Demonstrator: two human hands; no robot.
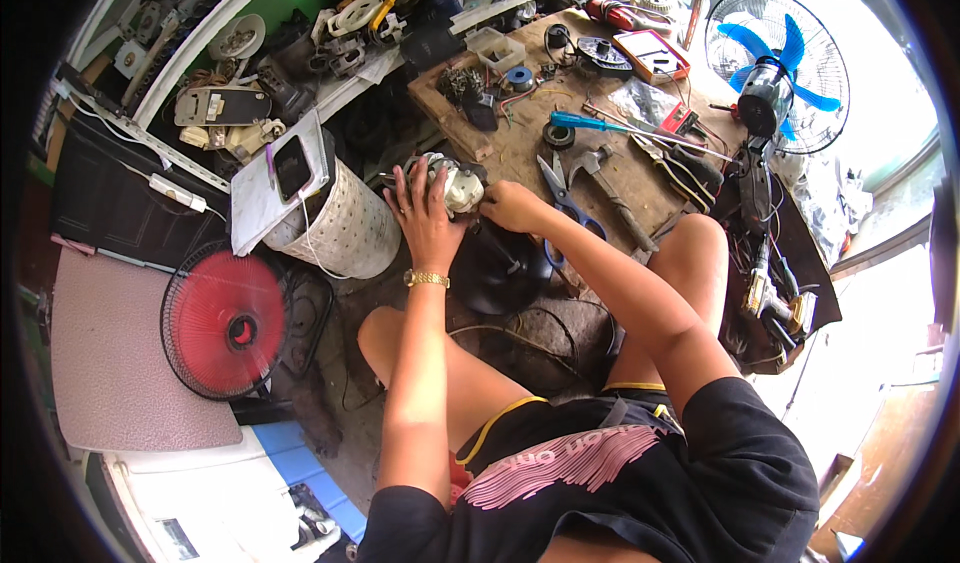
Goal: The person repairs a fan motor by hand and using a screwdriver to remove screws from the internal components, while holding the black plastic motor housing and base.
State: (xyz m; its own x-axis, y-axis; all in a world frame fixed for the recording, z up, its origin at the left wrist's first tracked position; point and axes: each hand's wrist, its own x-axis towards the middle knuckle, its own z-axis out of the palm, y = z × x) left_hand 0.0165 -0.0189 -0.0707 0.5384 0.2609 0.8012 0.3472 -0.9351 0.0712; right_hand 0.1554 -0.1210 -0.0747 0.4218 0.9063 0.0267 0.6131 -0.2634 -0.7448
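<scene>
My left hand [422, 211] grips a white fan motor assembly [463, 188] at the centre, fingers spread up over its left side. My right hand [510, 206] is curled at the motor's right side with fingertips pinched together; what they hold is too small or hidden to make out. Beneath the motor stands a round black fan base [505, 281] with a short upright post. Just right of my right hand lie blue-handled scissors [555, 188] and a claw hammer [617, 198] on the wooden bench [455, 121].
Pliers, screwdrivers and small parts crowd the bench, with a blue-bladed fan [770, 93] at its right. A white bucket [355, 233] with a board and phone on top stands left; below it leans a red fan [210, 318]. Cluttered shelves [185, 38] line the back left. Cables cross the floor.
</scene>
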